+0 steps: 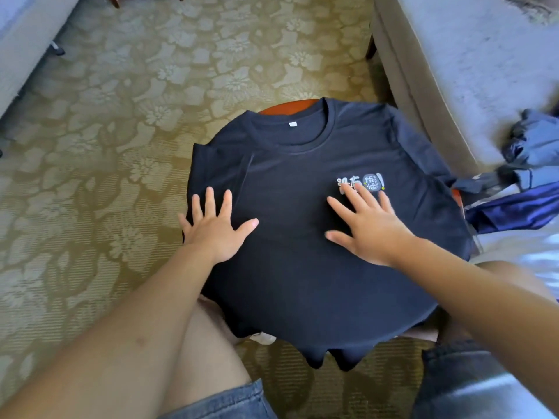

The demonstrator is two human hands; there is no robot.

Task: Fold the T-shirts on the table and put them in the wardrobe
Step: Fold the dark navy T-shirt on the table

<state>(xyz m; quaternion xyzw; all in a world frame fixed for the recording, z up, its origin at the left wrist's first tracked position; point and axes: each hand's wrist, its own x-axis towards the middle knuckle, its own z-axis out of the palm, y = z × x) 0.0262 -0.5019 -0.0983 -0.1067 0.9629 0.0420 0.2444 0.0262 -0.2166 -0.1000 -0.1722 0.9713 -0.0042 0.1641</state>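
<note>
You sat above a flower-patterned carpet (121,116) that spread out beyond your left hand (216,234), with a grey upholstered seat (469,55) rising beyond your right hand (372,231). Under both palms a dark navy T-shirt (296,267) lay front up, draped over a small round table (287,106) whose red-brown rim showed only past the collar, ahead of your fingers. A heap of blue garments (529,164) sat to the right of your right hand. Both hands pressed flat on the cloth, fingers straight and spread, gripping nothing; the right hand's fingers reached the white chest print (373,182). A small white neck label (292,124) showed further ahead. The step appeared to be smoothing before the first fold. Next you would probably need to pinch a sleeve edge and carry it inward.
</note>
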